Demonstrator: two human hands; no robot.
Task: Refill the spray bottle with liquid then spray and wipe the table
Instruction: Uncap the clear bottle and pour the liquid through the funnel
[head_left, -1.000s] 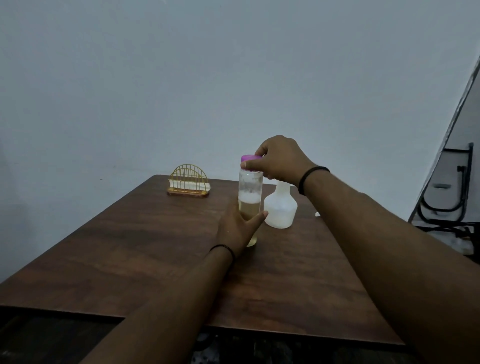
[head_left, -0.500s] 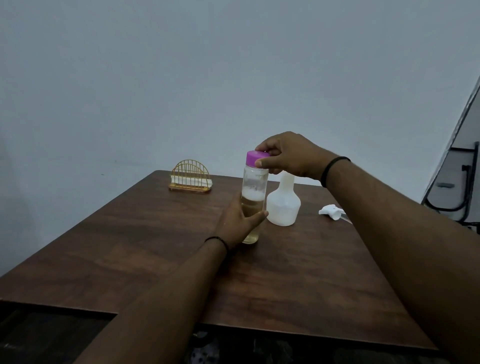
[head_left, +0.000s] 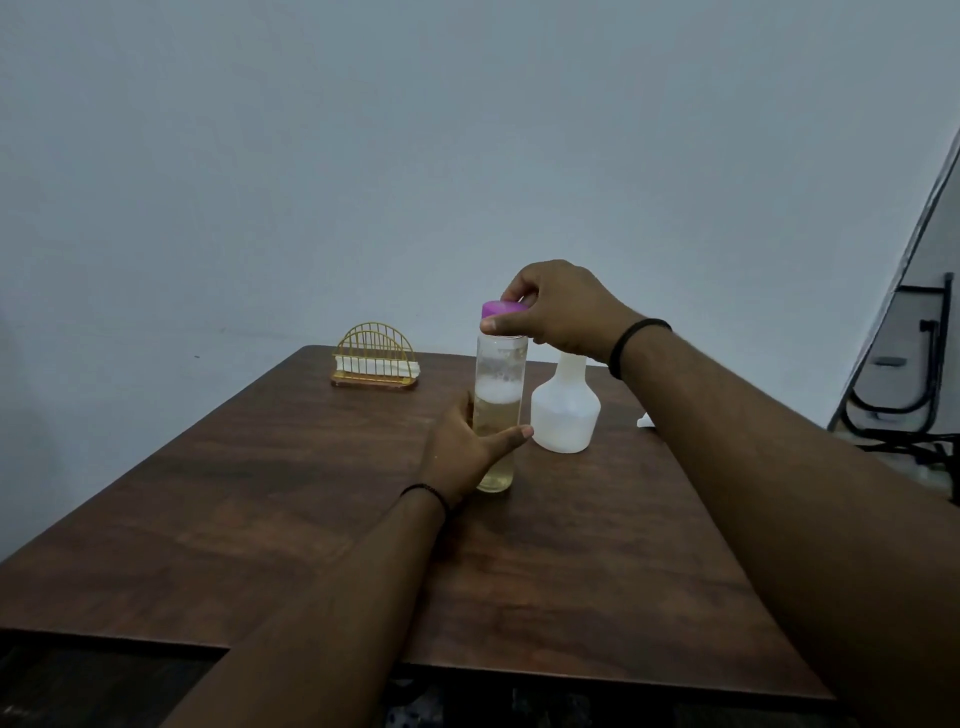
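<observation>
A tall clear bottle (head_left: 497, 387) holding yellowish liquid with foam on top stands upright on the brown wooden table (head_left: 291, 509). My left hand (head_left: 465, 449) grips its lower body. From above, my right hand (head_left: 558, 309) pinches its purple cap (head_left: 500, 309), which looks slightly raised off the neck. Just right of it stands the white spray bottle (head_left: 565, 410), open-necked with no head on. A bit of the white spray head (head_left: 645, 421) shows behind my right forearm.
A gold wire napkin holder (head_left: 375, 358) with white napkins sits at the table's far left. A plain wall rises behind the table. Dark metal furniture (head_left: 909, 395) stands off the table's right side.
My right hand has turned on the purple cap and its thumb now shows at the cap's front. The cap seems a little higher. My forearm now covers most of the spray head.
</observation>
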